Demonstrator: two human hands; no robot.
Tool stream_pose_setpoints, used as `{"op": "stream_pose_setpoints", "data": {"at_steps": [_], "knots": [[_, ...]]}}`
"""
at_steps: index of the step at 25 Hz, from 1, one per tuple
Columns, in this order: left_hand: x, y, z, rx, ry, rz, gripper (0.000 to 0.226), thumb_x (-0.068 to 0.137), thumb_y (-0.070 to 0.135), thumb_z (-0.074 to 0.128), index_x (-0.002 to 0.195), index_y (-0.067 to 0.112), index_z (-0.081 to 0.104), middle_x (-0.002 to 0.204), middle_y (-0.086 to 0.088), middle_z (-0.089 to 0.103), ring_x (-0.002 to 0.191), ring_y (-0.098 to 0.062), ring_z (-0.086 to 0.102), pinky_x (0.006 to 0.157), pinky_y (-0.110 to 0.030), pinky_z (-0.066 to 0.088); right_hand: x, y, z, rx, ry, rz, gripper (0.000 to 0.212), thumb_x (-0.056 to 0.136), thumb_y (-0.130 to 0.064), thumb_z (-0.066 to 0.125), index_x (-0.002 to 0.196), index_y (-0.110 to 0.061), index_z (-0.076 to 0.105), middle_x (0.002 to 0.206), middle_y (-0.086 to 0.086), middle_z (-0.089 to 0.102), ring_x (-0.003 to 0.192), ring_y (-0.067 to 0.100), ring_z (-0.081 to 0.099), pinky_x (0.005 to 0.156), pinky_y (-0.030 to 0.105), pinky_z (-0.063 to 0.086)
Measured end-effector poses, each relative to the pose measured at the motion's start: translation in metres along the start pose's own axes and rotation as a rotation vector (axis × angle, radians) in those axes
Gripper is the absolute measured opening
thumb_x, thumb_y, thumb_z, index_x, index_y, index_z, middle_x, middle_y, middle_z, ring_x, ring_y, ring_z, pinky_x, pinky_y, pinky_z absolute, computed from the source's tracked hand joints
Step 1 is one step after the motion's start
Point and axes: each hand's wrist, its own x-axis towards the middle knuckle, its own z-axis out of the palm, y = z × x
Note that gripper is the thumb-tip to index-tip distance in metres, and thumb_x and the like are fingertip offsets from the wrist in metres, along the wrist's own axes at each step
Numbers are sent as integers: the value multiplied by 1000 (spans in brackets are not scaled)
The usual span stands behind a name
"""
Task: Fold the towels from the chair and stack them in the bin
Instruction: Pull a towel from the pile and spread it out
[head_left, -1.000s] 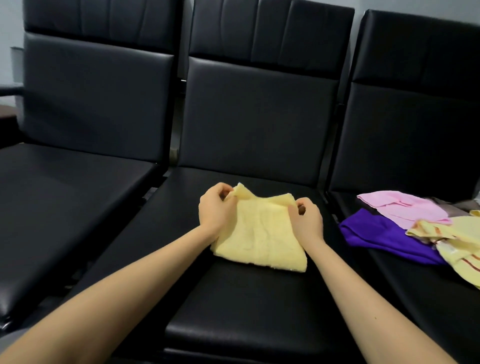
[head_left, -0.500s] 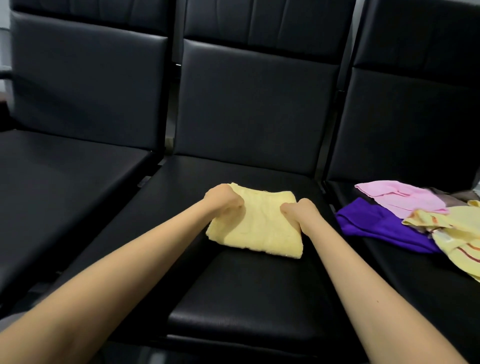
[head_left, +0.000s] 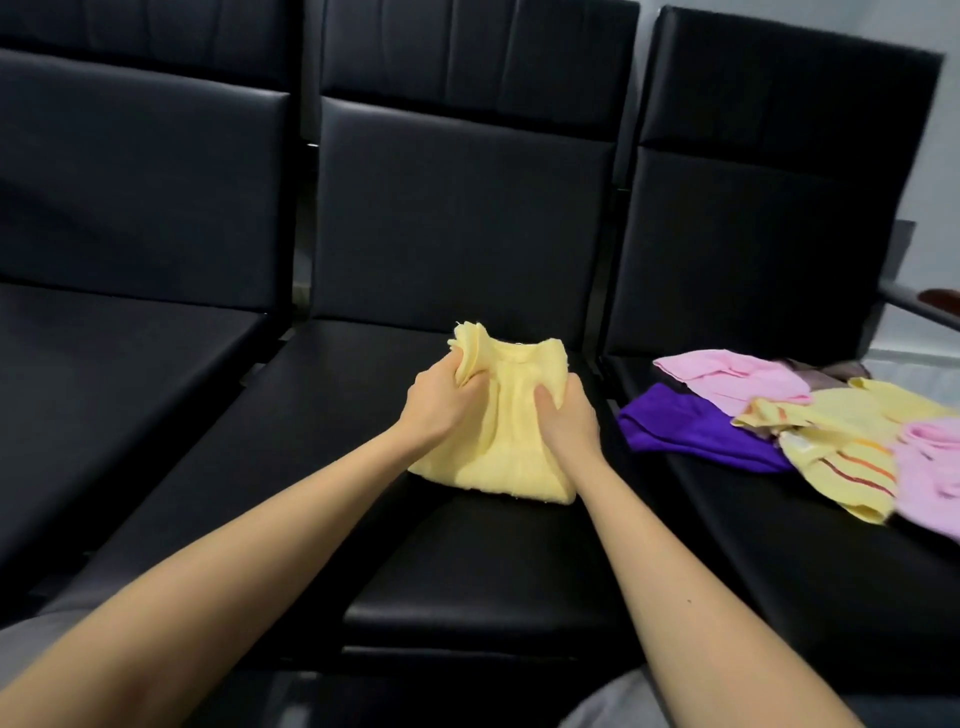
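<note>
A pale yellow towel (head_left: 511, 441), folded small, lies on the middle black chair seat (head_left: 467, 571). My left hand (head_left: 441, 402) grips its left far corner, which is bunched and lifted. My right hand (head_left: 566, 421) grips its right side, fingers curled into the cloth. On the right chair seat lies a loose heap: a purple towel (head_left: 691, 428), a pink towel (head_left: 732, 376), a yellow striped towel (head_left: 841, 452) and another pink towel (head_left: 930, 467). No bin is in view.
Three black padded chairs stand side by side; the left chair seat (head_left: 104, 374) holds nothing. A dark armrest (head_left: 919, 306) juts out at the far right. Grey trouser knees show at the bottom edge.
The hands pressed the folded yellow towel flat, then closed on it and lifted its far edge, bunching the cloth. The view shifted left, showing more of the towel heap.
</note>
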Motion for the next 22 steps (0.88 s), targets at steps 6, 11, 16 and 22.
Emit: {"op": "stream_pose_setpoints", "data": {"at_steps": [6, 11, 16, 22], "knots": [[-16, 31, 16, -171, 16, -15, 21, 91, 23, 47, 101, 9, 59, 99, -7, 66, 93, -23, 62, 80, -38, 51, -13, 0, -36, -96, 127, -19, 25, 95, -30, 44, 109, -10, 48, 112, 11, 59, 107, 33, 54, 77, 36, 37], [-34, 85, 40, -715, -207, -552, 14, 94, 20, 54, 102, 9, 57, 103, -3, 63, 93, -18, 61, 81, -31, 50, -26, 10, -89, -126, 153, 0, 18, 92, -28, 46, 103, -13, 49, 107, 6, 59, 102, 29, 54, 77, 34, 39], [-73, 130, 95, -663, -388, -620, 15, 95, 13, 52, 81, 10, 52, 89, -3, 60, 93, -19, 58, 83, -30, 46, -58, 54, -159, -65, 165, 46, 27, 93, -25, 53, 114, -9, 53, 102, 1, 53, 96, 18, 50, 77, 25, 35], [-144, 155, 195, -583, -508, -516, 49, 93, 4, 35, 139, 22, 35, 130, -8, 50, 113, -26, 53, 90, -41, 47, -123, 121, -240, -175, 125, 168, 32, 93, -23, 54, 121, -6, 54, 108, 4, 57, 105, 23, 54, 78, 26, 36]]}}
